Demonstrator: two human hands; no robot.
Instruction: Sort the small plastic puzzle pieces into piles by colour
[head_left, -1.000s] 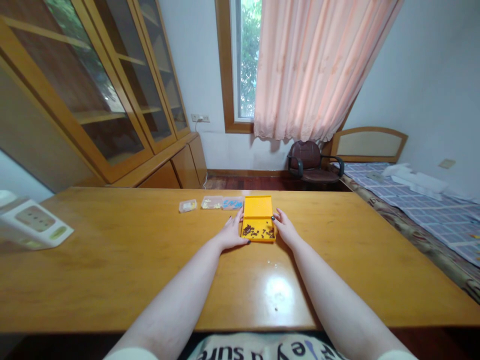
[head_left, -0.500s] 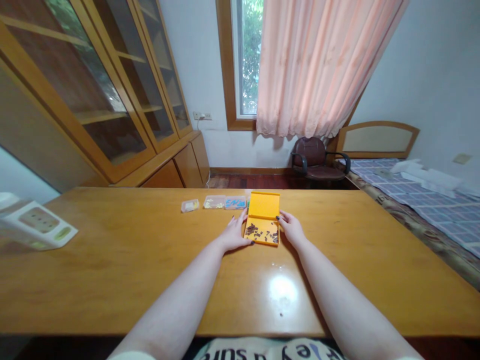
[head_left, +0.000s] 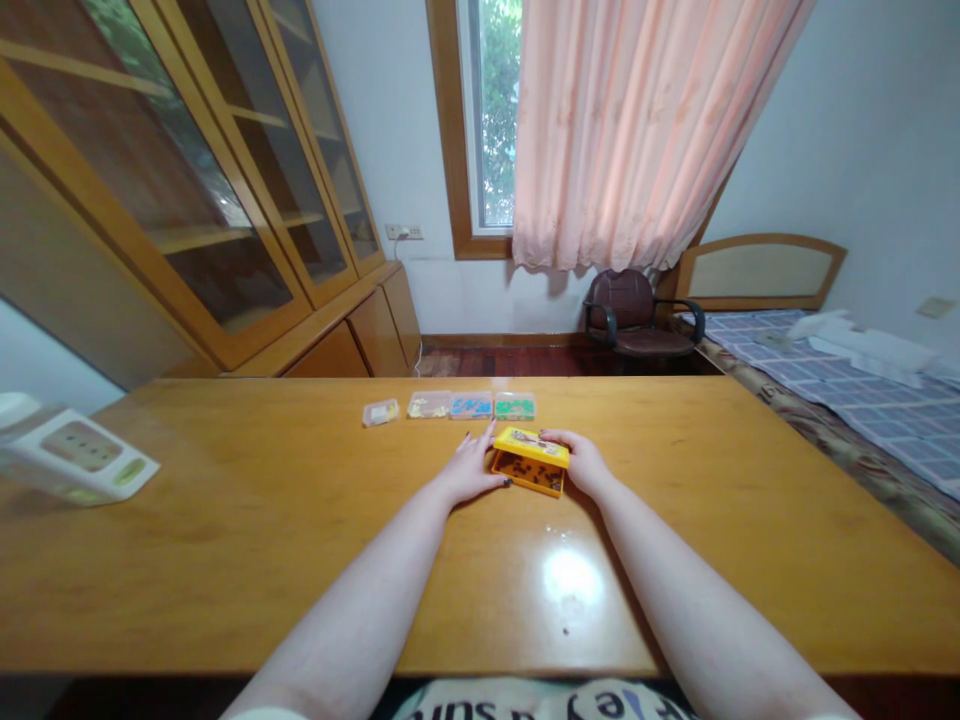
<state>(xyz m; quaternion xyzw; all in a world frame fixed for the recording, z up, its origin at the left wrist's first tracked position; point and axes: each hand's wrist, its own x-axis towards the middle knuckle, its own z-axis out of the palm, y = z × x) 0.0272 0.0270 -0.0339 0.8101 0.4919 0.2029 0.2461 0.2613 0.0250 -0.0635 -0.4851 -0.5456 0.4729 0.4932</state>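
Note:
A small yellow hinged box (head_left: 526, 484) lies on the table with its printed lid (head_left: 531, 443) tilted partly down over the tray. Small dark brown pieces show through the gap. My left hand (head_left: 466, 472) grips the box's left side, thumb at the near corner and fingers reaching along the far side. At the right, my right hand (head_left: 579, 458) has its fingers on top of the lid and its palm by the box's right edge; part of its grip is hidden.
Behind the box stand clear trays with green pieces (head_left: 515, 406), blue pieces (head_left: 472, 405) and pale pieces (head_left: 429, 405). A smaller clear case (head_left: 380, 412) lies left of them. A white container (head_left: 79, 452) stands at the table's left. One dark speck (head_left: 565, 631) lies near the front edge.
The lid has swung from upright toward me, partly over the tray. My right hand moved from the box's right side onto the lid. The tray of green pieces has come into view.

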